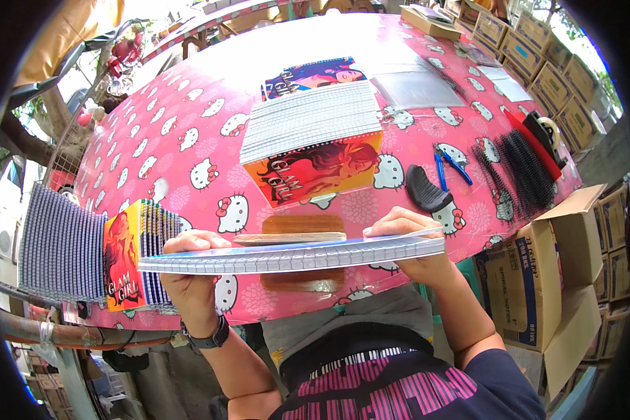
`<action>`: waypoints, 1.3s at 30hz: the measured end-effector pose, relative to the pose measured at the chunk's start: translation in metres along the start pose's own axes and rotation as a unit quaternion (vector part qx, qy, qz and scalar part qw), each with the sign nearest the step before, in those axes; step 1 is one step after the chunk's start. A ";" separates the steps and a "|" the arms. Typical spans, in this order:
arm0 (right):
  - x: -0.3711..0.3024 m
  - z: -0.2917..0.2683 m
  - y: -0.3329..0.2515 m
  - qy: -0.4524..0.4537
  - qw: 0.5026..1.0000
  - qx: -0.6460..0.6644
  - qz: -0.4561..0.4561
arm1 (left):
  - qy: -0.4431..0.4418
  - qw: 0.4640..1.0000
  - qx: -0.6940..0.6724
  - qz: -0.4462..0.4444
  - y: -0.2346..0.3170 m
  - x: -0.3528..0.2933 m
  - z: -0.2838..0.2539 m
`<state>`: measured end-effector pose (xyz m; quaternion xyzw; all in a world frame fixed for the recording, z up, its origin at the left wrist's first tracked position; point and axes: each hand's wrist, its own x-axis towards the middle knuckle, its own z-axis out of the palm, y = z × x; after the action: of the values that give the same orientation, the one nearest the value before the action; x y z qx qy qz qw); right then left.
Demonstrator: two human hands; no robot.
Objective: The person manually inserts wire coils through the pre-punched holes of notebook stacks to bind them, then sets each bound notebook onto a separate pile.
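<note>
A notebook [294, 259] is held level between my two hands above the near side of the table, its ridged long edge toward me. My left hand [189, 255] pinches its left end, fingers on top and the rest below. My right hand [406, 227] is closed on its right end, where a clear cover sticks out. Below the notebook lies a brown wooden board [302, 281]. Farther off stands a stack of unbound-looking notebooks [315, 126] with an orange illustrated cover. Left of my left hand, spiral-bound notebooks [122, 259] stand in a row.
The pink patterned table [203, 175] also carries blue-handled cutters [451, 168], a black curved comb-like piece [427, 190], black spiral coils [528, 171] and clear plastic sheets [413, 87]. More bound notebooks [63, 241] are at far left. An opened cardboard box [525, 287] sits at lower right.
</note>
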<state>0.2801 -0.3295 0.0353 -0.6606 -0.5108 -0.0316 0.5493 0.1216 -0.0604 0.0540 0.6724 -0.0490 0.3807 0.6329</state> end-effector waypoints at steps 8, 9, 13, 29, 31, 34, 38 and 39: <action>-0.006 0.003 0.012 0.019 1.000 -0.003 -0.006 | 0.001 1.000 0.021 0.004 0.003 0.003 0.009; -0.007 0.004 0.014 0.011 1.000 0.012 0.001 | -0.002 1.000 0.023 -0.001 0.003 0.003 0.009; -0.010 0.007 0.015 -0.053 0.998 -0.005 0.046 | 0.004 0.998 0.039 -0.039 -0.012 0.002 -0.004; -0.080 -0.229 0.179 0.142 0.718 -0.635 0.248 | 0.173 0.976 -0.060 -0.117 -0.063 -0.016 -0.005; -0.078 -0.226 0.175 0.095 0.754 -0.548 0.350 | 0.199 0.972 -0.039 -0.120 -0.064 -0.014 0.002; -0.076 -0.235 0.177 0.109 0.812 -0.407 0.404 | 0.237 0.963 -0.015 -0.129 -0.055 -0.011 0.020; -0.069 -0.255 0.181 0.084 0.802 -0.461 0.369 | 0.212 0.968 -0.002 -0.134 -0.049 -0.011 0.014; -0.069 -0.260 0.182 0.096 0.785 -0.503 0.348 | 0.217 0.967 0.016 -0.130 -0.051 -0.013 0.011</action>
<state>0.5115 -0.5481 -0.0303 -0.9697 -0.1025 -0.1548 0.1590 0.1453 -0.0655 0.0062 0.5845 0.1838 0.4325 0.6615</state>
